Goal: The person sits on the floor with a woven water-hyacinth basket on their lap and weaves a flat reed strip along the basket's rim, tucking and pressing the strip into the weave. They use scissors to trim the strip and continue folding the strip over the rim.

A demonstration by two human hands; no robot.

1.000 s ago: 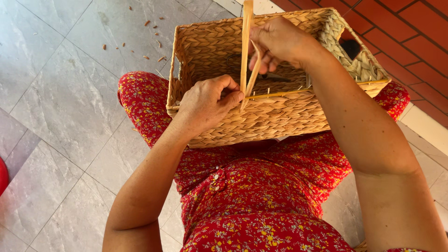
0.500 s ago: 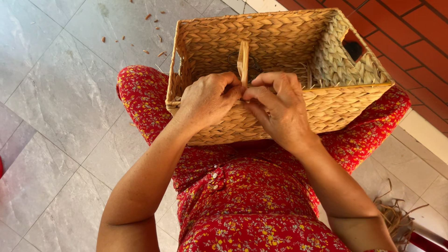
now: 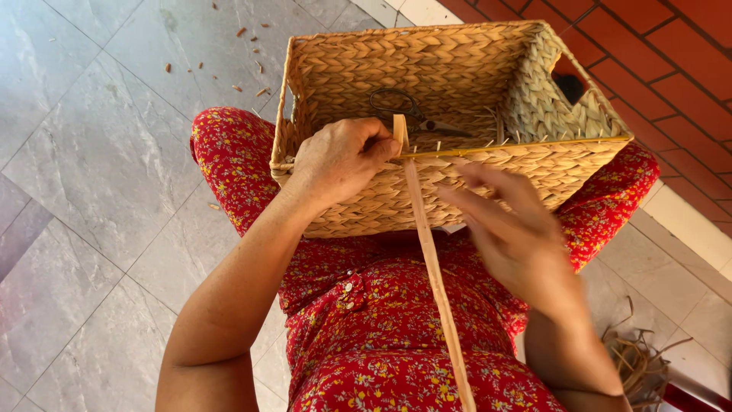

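Note:
A rectangular woven straw basket (image 3: 488, 53) rests on my lap, over a red flowered dress. My left hand (image 3: 339, 159) grips the basket's near rim and pinches the top of a long flat tan strip (image 3: 431, 263) against it. The strip hangs from the rim down over the basket's front wall and my lap. My right hand (image 3: 515, 233) is in front of the basket's near wall, to the right of the strip, fingers spread and blurred, holding nothing. Dark-handled scissors (image 3: 408, 111) lie inside the basket on its bottom.
Grey marble floor tiles (image 3: 99, 168) spread to the left, with small straw scraps (image 3: 229, 57) scattered near the basket's far left. Red brick paving (image 3: 671, 46) lies at the upper right. A pile of dry fibres (image 3: 640, 362) sits on the floor at lower right.
The strip stood upright above the rim in my right hand; it now hangs down over the basket's front. My right hand has let go and dropped toward my lap. The left hand stays at the rim.

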